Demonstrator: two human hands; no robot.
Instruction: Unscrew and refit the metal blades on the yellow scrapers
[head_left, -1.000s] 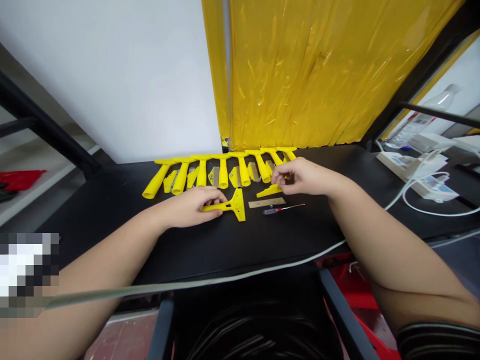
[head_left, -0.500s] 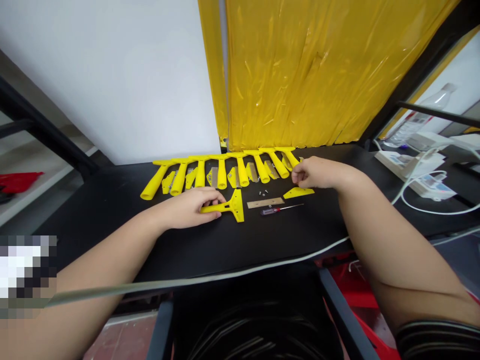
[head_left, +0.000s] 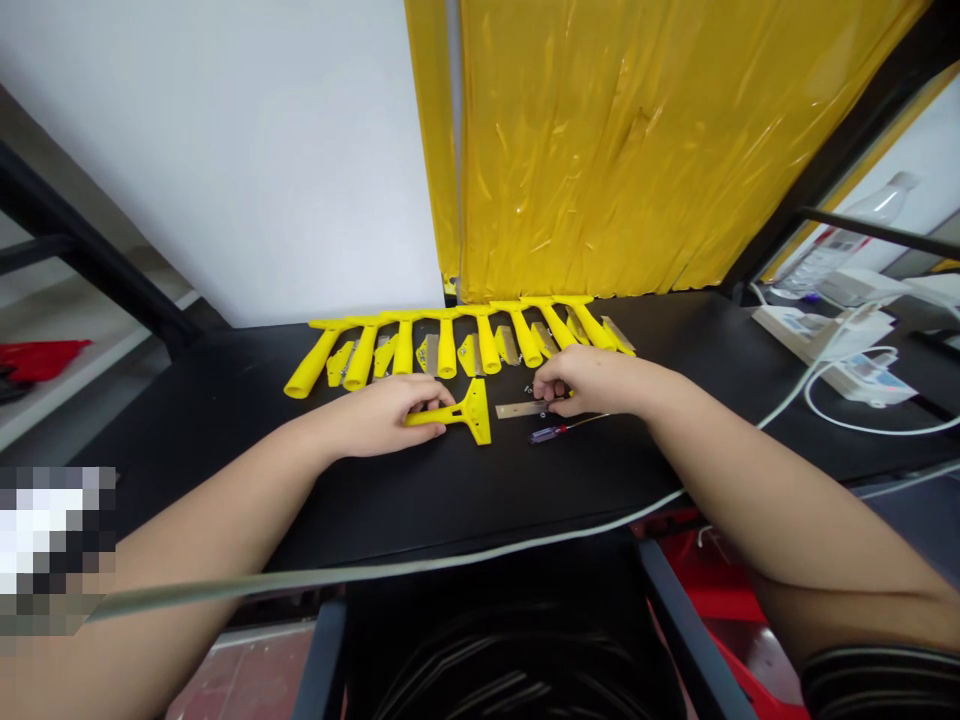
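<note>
Head view | left hand (head_left: 397, 412): fingers closed on yellow scraper (head_left: 474, 405), left of blade (head_left: 516, 410) on worktop (head_left: 450, 500) | right hand (head_left: 596, 380): fingers bent over blade, grip can't tell | risk: fingers slipping along edge could get cut, or brush small screws (head_left: 528, 389) away

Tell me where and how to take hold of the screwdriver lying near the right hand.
Probably best by the thick purple handle of the screwdriver, coming from the near side and pinching across its length. It lies flat, handle to the left; its thin shaft points rightward, close by the right hand, and the metal blade lies beyond it.
</note>
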